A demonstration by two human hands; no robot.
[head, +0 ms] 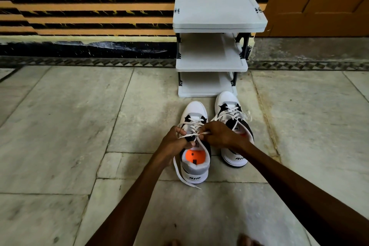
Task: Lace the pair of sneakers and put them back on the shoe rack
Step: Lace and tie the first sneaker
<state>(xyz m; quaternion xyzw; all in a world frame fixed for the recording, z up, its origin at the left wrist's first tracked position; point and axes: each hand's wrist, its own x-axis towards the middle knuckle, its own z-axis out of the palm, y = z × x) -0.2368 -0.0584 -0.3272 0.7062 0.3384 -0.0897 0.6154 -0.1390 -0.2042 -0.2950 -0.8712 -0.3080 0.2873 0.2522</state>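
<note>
Head view: my left hand (175, 142) and right hand (217, 136) pinch the soft, slippery lace (191, 135) (light, thin) over the left sneaker (194, 166), just before the shoe rack (211, 64).

A home entryway: a small grey plastic three-tier shoe rack (216, 42) at upper centre stands against an orange-and-black striped wall (85, 4), beside a brown wooden door (323, 0), on worn grey stone floor slabs (60, 126).

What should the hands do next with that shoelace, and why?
Probably pull the knot snug. Both the left hand and right hand pinch the lace over the near sneaker, and one loose end trails on the floor.
</note>
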